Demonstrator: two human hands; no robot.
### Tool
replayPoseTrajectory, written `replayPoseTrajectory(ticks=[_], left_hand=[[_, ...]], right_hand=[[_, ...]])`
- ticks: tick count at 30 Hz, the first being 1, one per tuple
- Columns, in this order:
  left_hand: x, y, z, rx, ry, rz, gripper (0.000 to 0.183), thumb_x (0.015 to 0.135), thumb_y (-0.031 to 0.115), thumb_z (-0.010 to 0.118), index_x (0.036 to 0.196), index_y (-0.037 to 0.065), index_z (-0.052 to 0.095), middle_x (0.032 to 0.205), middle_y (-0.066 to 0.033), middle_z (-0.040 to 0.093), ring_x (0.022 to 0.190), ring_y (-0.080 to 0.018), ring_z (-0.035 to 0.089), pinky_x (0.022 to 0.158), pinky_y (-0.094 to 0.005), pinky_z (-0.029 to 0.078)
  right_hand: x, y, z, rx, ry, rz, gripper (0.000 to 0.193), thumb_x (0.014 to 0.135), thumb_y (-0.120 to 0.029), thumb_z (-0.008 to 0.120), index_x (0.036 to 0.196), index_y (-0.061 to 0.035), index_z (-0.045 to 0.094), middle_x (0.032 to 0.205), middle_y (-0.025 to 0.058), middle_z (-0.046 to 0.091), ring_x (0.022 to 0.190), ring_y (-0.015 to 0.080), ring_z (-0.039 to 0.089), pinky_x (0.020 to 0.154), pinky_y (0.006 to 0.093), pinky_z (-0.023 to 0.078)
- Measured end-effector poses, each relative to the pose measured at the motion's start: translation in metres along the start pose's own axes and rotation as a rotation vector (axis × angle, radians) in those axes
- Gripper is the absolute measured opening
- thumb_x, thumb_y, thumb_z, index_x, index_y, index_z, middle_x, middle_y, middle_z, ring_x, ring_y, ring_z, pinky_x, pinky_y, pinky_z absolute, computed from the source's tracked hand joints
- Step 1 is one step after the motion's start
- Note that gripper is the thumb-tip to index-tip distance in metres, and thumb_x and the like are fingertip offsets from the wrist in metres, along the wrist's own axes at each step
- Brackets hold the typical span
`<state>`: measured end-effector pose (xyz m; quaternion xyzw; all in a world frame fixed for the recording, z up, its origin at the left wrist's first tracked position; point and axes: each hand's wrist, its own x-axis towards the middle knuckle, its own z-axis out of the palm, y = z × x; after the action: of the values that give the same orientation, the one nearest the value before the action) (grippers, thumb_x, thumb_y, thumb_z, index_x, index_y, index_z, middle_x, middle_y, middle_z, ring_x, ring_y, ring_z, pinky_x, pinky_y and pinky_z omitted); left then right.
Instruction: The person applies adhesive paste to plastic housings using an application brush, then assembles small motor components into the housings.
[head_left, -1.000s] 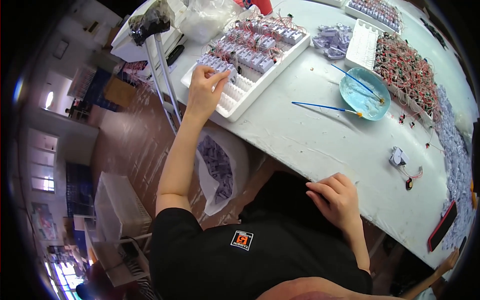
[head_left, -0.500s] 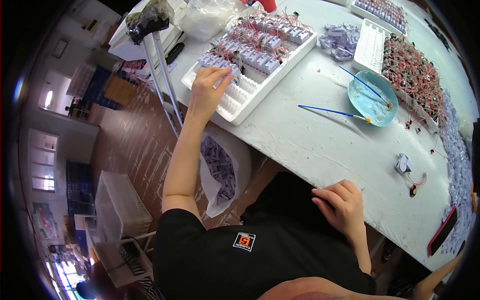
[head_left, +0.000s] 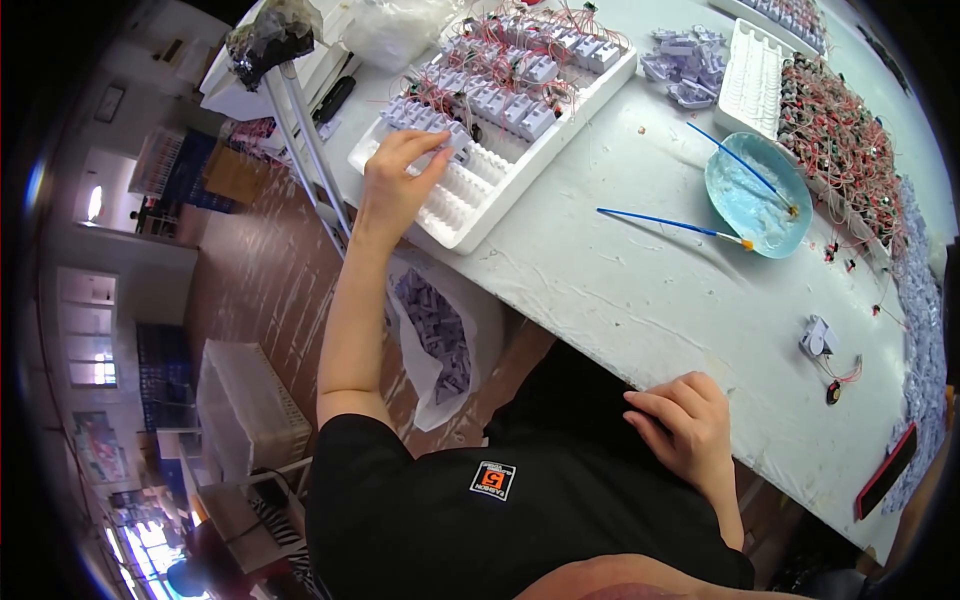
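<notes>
At the near end of a white foam tray, my left hand has its thumb and fingers closed around a light purple plastic housing at the end of a row. Similar housings with red and white wires fill the tray's farther rows, while its near ridged slots show bare foam. My right hand rests by the table's front edge, loosely curled with thumb and fingers apart and nothing in it. To its right on the table lies a single wired housing with a small round black part.
A blue dish of whitish paste holds one brush; another brush leans on its rim. Loose purple parts and a heap of wired pieces lie farther back. Beside the table are a metal stand and a sack of parts.
The view has shifted slightly, so the tabletop things sit a little differently in it. My left hand stays at the same housing and my right hand has barely moved.
</notes>
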<state>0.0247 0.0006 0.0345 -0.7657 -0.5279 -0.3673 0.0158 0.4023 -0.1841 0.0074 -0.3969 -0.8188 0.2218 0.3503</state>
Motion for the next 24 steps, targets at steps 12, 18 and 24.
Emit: replayPoseTrajectory(ticks=[12, 18, 24], left_hand=[[0.009, 0.005, -0.005, -0.077, -0.084, -0.147, 0.023, 0.085, 0.008, 0.075, 0.107, 0.002, 0.076, 0.098, -0.0128, 0.072, 0.085, -0.0194, 0.068, 0.079, -0.0295, 0.054], [0.014, 0.009, -0.002, -0.053, -0.068, -0.157, 0.022, 0.085, 0.008, 0.075, 0.106, 0.002, 0.076, 0.099, -0.0117, 0.072, 0.086, -0.0197, 0.069, 0.08, -0.0298, 0.054], [0.001, 0.013, 0.001, 0.002, 0.072, -0.078, 0.021, 0.084, 0.006, 0.076, 0.105, 0.004, 0.077, 0.099, -0.0112, 0.073, 0.086, -0.0189, 0.069, 0.079, -0.0291, 0.054]], right_hand=[[0.003, -0.001, -0.002, 0.05, -0.05, 0.045, 0.023, 0.073, -0.013, 0.085, 0.093, -0.0105, 0.074, 0.078, -0.0012, 0.065, 0.071, 0.0198, 0.055, 0.064, 0.0342, 0.043], [0.002, -0.002, -0.003, 0.05, -0.051, 0.058, 0.024, 0.072, -0.013, 0.086, 0.094, -0.0109, 0.074, 0.079, -0.0009, 0.066, 0.071, 0.0201, 0.056, 0.065, 0.0342, 0.044], [0.002, -0.002, -0.002, 0.04, -0.048, 0.07, 0.025, 0.072, -0.013, 0.086, 0.094, -0.011, 0.074, 0.08, -0.0003, 0.067, 0.071, 0.0202, 0.057, 0.065, 0.0341, 0.045]])
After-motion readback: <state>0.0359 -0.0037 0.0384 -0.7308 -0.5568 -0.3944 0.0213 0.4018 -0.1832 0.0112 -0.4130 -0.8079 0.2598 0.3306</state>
